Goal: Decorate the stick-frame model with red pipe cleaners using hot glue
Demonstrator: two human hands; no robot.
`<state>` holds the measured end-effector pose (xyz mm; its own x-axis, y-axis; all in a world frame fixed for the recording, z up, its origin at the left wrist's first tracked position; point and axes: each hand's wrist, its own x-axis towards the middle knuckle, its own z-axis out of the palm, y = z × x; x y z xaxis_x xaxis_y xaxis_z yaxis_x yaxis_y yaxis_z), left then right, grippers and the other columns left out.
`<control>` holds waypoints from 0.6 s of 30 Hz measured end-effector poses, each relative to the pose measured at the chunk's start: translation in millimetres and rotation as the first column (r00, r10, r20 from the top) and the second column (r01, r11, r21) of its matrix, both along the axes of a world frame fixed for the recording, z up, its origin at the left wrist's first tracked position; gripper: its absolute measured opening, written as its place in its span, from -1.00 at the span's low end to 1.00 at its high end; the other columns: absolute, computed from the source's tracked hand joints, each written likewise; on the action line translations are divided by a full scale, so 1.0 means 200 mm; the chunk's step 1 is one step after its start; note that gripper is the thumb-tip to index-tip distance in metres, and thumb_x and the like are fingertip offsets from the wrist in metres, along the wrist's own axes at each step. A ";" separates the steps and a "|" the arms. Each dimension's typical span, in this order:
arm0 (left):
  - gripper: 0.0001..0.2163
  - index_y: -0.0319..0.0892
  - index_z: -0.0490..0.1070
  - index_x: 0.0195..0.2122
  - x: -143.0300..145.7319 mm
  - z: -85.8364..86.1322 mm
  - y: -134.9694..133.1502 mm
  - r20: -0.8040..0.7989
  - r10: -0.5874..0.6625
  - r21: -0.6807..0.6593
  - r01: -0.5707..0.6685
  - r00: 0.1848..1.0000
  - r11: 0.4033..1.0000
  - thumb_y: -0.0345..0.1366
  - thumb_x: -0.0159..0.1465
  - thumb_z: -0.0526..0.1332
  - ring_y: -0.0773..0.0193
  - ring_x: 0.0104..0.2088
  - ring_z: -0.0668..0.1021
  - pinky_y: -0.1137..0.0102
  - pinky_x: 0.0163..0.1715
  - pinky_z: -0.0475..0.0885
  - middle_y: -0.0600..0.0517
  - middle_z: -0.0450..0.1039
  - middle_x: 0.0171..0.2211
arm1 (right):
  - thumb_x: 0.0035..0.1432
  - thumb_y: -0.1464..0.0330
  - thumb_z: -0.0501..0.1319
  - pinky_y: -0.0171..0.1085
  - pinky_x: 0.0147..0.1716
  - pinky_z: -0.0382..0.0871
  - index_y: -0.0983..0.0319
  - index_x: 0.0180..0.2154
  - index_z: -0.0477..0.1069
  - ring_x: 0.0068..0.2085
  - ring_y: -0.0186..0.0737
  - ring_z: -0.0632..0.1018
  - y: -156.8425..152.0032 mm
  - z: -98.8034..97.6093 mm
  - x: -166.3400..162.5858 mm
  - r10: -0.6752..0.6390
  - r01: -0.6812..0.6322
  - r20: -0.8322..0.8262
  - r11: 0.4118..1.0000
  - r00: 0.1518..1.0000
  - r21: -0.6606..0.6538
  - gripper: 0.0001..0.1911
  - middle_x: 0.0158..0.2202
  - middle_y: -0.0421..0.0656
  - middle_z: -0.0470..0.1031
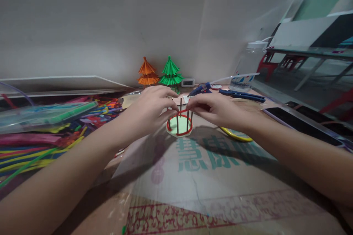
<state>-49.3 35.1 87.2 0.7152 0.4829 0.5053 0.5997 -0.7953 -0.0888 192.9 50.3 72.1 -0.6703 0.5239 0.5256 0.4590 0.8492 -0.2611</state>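
model [179, 125]: green disc base, red rim, dark upright sticks | left hand [150, 109], right hand [215, 109]: each grip pinching red strip [182, 111]

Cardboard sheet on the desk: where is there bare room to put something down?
The widest bare patch is the near cardboard sheet, between both forearms, in front of the stick frame that the left hand and right hand pinch. Crowded: the straw pile on the left, and the back edge with glue gun, paper trees and bottle.
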 end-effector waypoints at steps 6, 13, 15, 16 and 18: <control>-0.85 -0.13 0.57 -0.24 0.01 -0.01 -0.01 -0.005 0.015 0.005 -0.015 1.000 1.000 -0.25 0.37 0.21 0.08 0.02 0.52 0.16 0.02 0.37 -0.08 0.55 -0.05 | 0.20 0.49 0.18 -0.40 -0.43 0.20 0.27 -0.26 0.50 -0.42 -0.37 0.44 -0.02 0.00 0.00 -0.061 0.060 0.021 0.998 0.998 0.026 -0.88 -0.39 -0.18 0.54; -0.84 -0.13 0.57 -0.21 0.01 -0.01 0.00 -0.010 0.016 0.027 -0.016 1.000 1.000 -0.26 0.37 0.19 0.05 0.01 0.52 0.13 0.01 0.38 -0.08 0.55 -0.06 | 0.21 0.51 0.13 -0.38 -0.39 0.19 0.24 -0.22 0.51 -0.36 -0.33 0.48 0.01 -0.02 0.00 -0.064 0.057 0.091 0.996 0.994 0.072 -0.81 -0.31 -0.16 0.58; -0.84 -0.13 0.57 -0.22 0.01 -0.01 0.00 -0.012 0.013 0.029 -0.013 1.000 1.000 -0.25 0.37 0.20 0.06 0.02 0.52 0.13 0.02 0.38 -0.08 0.55 -0.06 | 0.22 0.50 0.13 -0.36 -0.37 0.20 0.24 -0.22 0.51 -0.32 -0.30 0.50 0.01 -0.02 0.00 -0.065 0.059 0.098 0.997 0.993 0.057 -0.81 -0.28 -0.15 0.59; -0.84 -0.13 0.57 -0.23 0.01 -0.01 0.00 -0.013 0.012 0.030 -0.012 1.000 0.999 -0.25 0.37 0.20 0.06 0.02 0.52 0.12 0.02 0.38 -0.08 0.55 -0.06 | 0.23 0.49 0.13 -0.36 -0.36 0.20 0.24 -0.22 0.51 -0.31 -0.29 0.51 0.01 -0.03 0.00 -0.070 0.065 0.094 0.997 0.993 0.048 -0.81 -0.28 -0.14 0.59; -0.83 -0.13 0.57 -0.24 0.01 -0.01 0.01 -0.017 0.010 0.034 -0.009 1.000 0.999 -0.24 0.37 0.19 0.05 0.02 0.52 0.11 0.02 0.38 -0.08 0.55 -0.05 | 0.24 0.48 0.13 -0.35 -0.36 0.20 0.25 -0.23 0.51 -0.31 -0.28 0.51 0.01 -0.03 -0.01 -0.084 0.082 0.076 0.996 0.994 0.025 -0.81 -0.27 -0.13 0.59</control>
